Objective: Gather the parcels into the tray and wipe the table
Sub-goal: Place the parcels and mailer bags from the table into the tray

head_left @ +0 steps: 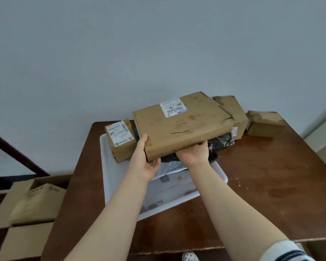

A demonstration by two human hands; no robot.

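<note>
A large flat cardboard parcel with a white label is held over the far end of the white tray. My left hand grips its near left corner and my right hand supports its near edge from below. Under it lie a black plastic-wrapped parcel and a grey mailer bag. A small labelled box stands at the tray's far left. Two more brown boxes sit on the brown table, one behind the large parcel and one at the far right.
The table stands against a grey wall. Open cardboard boxes with a paper bag inside sit on the floor to the left. A dark rail runs at the far left. A shoe shows below the table's near edge.
</note>
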